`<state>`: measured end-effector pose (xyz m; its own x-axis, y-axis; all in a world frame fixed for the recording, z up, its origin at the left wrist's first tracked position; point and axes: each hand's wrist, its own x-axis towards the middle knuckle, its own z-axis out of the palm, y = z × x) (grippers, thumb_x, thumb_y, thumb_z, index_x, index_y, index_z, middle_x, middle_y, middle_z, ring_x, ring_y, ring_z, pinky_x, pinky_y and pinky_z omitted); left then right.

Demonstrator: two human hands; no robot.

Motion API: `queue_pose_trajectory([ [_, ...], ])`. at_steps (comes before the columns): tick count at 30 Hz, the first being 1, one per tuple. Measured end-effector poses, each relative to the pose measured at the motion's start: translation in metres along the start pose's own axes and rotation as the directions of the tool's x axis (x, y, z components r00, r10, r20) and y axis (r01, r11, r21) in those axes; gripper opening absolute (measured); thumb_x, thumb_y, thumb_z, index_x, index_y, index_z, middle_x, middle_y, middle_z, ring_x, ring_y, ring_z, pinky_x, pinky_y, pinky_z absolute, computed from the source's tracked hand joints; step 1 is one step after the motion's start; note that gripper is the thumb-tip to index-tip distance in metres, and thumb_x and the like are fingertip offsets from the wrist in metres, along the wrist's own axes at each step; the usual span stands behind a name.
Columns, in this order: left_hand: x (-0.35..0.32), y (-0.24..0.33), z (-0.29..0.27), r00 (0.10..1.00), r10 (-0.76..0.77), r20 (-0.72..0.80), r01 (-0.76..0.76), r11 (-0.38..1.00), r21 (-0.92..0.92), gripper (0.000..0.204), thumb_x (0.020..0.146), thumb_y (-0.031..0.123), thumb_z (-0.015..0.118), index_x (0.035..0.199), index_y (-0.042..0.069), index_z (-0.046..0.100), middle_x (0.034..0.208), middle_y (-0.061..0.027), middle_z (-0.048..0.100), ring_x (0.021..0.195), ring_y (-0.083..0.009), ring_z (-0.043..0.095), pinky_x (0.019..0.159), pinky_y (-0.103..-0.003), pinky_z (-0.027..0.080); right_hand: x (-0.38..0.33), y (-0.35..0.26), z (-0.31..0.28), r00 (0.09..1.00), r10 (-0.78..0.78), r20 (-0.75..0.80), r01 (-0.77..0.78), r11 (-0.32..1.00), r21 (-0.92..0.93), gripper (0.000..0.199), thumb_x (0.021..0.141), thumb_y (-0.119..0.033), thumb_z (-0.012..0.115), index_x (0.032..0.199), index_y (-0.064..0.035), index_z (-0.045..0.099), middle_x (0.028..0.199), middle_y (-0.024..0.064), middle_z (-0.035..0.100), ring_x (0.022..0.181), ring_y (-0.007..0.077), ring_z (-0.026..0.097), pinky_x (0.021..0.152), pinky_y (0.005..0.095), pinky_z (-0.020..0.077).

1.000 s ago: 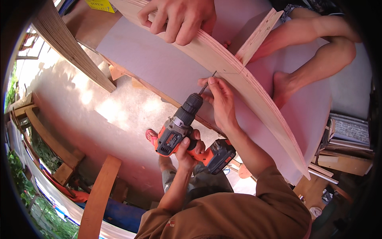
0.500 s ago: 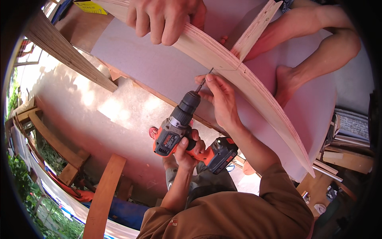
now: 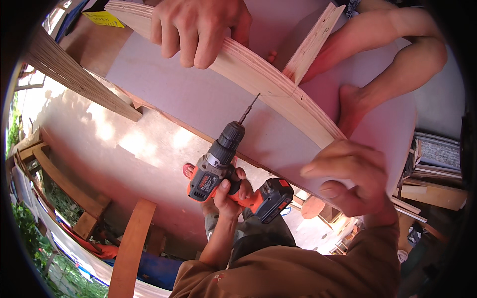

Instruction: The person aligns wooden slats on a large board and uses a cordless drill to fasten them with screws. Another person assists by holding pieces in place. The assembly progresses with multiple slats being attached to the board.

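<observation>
My left hand [image 3: 229,194] is wrapped round the handle of an orange and black cordless drill [image 3: 211,171]. A thin drill bit [image 3: 250,107] points up and away from its chuck. The bit's tip is at the near face of a curved plywood strip [image 3: 278,97], beside a pencil line; whether it touches I cannot tell. Over the strip's right part is my right hand [image 3: 355,176], fingers bent, thumb apart, nothing seen between them. It hides the strip's right end, and contact is unclear. Another person's hand [image 3: 198,30] grips the strip farther left.
A wooden crosspiece [image 3: 313,44] meets the strip from behind. A co-worker's bare foot [image 3: 353,107] and bent leg rest on the grey tabletop [image 3: 164,79]. At far left lie a yellow box [image 3: 104,19] and a laminated wood piece [image 3: 82,74]; a plank [image 3: 131,248] stands lower left.
My right hand has left the drill bit and swung right and nearer, to the strip's right part. The drill and strip have shifted slightly left; my left hand keeps its hold.
</observation>
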<state>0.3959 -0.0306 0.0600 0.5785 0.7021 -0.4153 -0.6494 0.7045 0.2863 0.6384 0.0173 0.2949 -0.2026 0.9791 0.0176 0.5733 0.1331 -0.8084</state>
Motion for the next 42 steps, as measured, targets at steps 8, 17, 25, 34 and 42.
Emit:
queue_pose_trajectory([
  [8,0.002,-0.001,-0.005,0.999,0.045,0.012,-0.045,0.999,0.016,0.059,0.095,0.048,0.062,0.122,-0.004,0.057,0.074,-0.0088,0.06,0.052,-0.0147,0.052,0.056,-0.03,0.047,0.089,0.081,-0.057,0.959,-0.204,0.199,0.279,0.527,-0.803,0.056,0.069,0.002,0.076,0.124,-0.0075,0.067,0.122,0.0078,0.067,0.124,0.032,0.061,0.108,0.0518,0.0484],
  [17,-0.004,-0.004,-0.015,0.996,0.077,-0.054,-0.079,0.997,-0.025,0.072,0.091,0.045,0.065,0.135,-0.011,0.049,0.077,-0.0136,0.063,0.053,-0.0177,0.057,0.053,-0.03,0.046,0.104,0.117,-0.059,0.915,-0.184,0.358,0.4,0.517,-0.757,0.023,0.076,-0.014,0.071,0.098,-0.009,0.067,0.105,0.0018,0.067,0.088,0.0225,0.069,0.093,0.0385,0.0558],
  [25,-0.002,-0.007,-0.021,0.995,0.102,-0.006,-0.103,0.989,-0.106,0.067,0.091,0.047,0.064,0.132,-0.006,0.056,0.071,-0.0114,0.062,0.054,-0.0173,0.057,0.054,-0.03,0.047,0.111,0.117,-0.065,0.863,-0.316,0.395,0.5,0.42,-0.757,0.012,0.072,-0.02,0.071,0.069,-0.0097,0.065,0.064,0.001,0.062,0.066,0.0195,0.065,0.061,0.0344,0.0501],
  [34,0.002,-0.001,-0.007,0.993,0.105,0.05,-0.103,0.994,-0.043,0.045,0.096,0.036,0.058,0.128,0.006,0.066,0.083,-0.0088,0.071,0.053,-0.0133,0.058,0.053,-0.033,0.057,0.125,0.106,-0.082,0.841,-0.286,0.459,0.525,0.637,-0.565,0.018,0.055,-0.02,0.072,0.047,-0.0139,0.057,0.044,-0.0014,0.051,0.049,0.0155,0.058,0.044,0.0308,0.0378],
  [42,-0.002,-0.001,-0.017,0.995,0.082,-0.065,-0.082,0.997,0.004,0.058,0.089,0.049,0.064,0.125,0.004,0.061,0.073,-0.009,0.066,0.051,-0.0176,0.056,0.051,-0.034,0.051,0.117,0.123,-0.052,0.874,-0.29,0.389,0.482,0.617,-0.622,0.016,0.063,-0.021,0.072,0.056,-0.0117,0.062,0.053,-0.0001,0.058,0.057,0.0165,0.063,0.054,0.0312,0.0451],
])
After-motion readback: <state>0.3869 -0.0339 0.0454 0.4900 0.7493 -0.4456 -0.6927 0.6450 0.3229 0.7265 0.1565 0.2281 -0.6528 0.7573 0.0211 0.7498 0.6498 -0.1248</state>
